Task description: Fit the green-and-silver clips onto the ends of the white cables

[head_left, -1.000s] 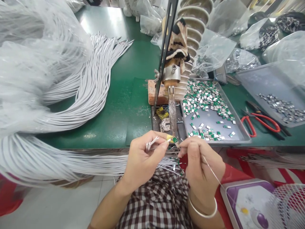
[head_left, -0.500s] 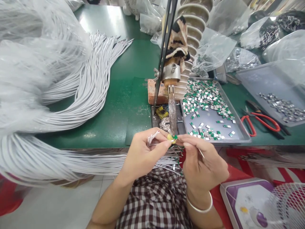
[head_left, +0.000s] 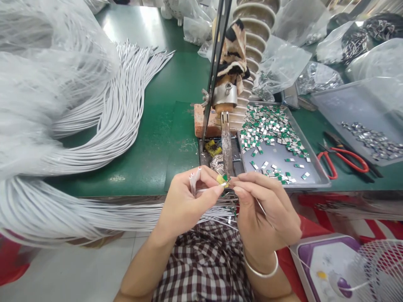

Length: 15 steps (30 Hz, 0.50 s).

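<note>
My left hand (head_left: 185,205) is closed, thumb against forefinger, on white wires (head_left: 194,179); a few cut ends stick up behind its thumb. One wire's tip reaches a tiny green circuit board (head_left: 225,178), with something yellow (head_left: 221,180) beside it at the fingertips. My right hand (head_left: 267,209) pinches thin solder wire (head_left: 262,207), which runs back across the palm. Both sets of fingertips meet just below the tip of a clamped soldering iron (head_left: 226,144). Whether the iron touches the board is too small to tell.
Long bundles of white cable (head_left: 122,138) cover the left side and hang over the table edge. A grey tray (head_left: 267,157) of small boards lies behind my right hand. Red-handled pliers (head_left: 346,157), another tray (head_left: 355,105) of metal parts, and a brick (head_left: 201,121) are nearby.
Both hands have shifted slightly left with the wires and board. The wire ends behind my left thumb now point more upright. The camera view has also moved a little.
</note>
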Each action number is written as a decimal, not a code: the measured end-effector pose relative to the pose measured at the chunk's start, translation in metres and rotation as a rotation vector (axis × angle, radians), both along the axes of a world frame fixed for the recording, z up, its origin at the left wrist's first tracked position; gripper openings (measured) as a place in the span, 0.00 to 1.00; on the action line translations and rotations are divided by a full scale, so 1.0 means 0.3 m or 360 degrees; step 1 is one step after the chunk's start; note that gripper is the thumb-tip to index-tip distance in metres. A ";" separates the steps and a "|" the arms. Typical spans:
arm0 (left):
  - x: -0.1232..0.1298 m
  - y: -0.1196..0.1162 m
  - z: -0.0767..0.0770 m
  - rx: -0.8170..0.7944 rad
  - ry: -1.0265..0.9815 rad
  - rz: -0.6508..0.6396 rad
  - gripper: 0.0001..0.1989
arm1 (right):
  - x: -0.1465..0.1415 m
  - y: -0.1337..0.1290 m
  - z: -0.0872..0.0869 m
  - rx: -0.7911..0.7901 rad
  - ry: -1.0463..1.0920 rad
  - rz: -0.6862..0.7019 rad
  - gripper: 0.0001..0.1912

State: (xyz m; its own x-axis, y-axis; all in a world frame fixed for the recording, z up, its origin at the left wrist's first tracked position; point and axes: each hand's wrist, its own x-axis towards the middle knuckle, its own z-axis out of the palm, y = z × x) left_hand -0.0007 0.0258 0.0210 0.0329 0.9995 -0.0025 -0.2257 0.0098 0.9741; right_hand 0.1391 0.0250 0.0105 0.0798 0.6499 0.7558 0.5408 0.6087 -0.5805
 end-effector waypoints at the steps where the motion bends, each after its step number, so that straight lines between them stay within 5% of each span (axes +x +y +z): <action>1: -0.002 -0.003 -0.004 -0.0014 0.0018 -0.0016 0.09 | 0.000 -0.001 -0.002 -0.0019 0.0020 0.0023 0.09; 10: 0.013 -0.015 -0.006 -0.0055 0.0243 -0.0038 0.09 | 0.028 -0.038 -0.024 -0.0316 0.0576 0.0201 0.18; 12: 0.023 -0.024 -0.009 -0.0023 0.0391 -0.0113 0.09 | 0.050 -0.050 -0.004 -0.0422 0.0389 0.0286 0.20; 15: 0.033 -0.048 -0.018 0.0153 0.0714 -0.0293 0.09 | 0.073 -0.061 0.029 -0.0523 -0.0019 0.0455 0.07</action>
State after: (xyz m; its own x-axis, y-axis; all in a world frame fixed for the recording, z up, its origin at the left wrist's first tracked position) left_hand 0.0092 0.0115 0.0155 0.2258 0.9735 0.0353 0.2129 -0.0847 0.9734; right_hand 0.1611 0.0068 0.0192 -0.1459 0.8508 0.5049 0.3854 0.5189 -0.7630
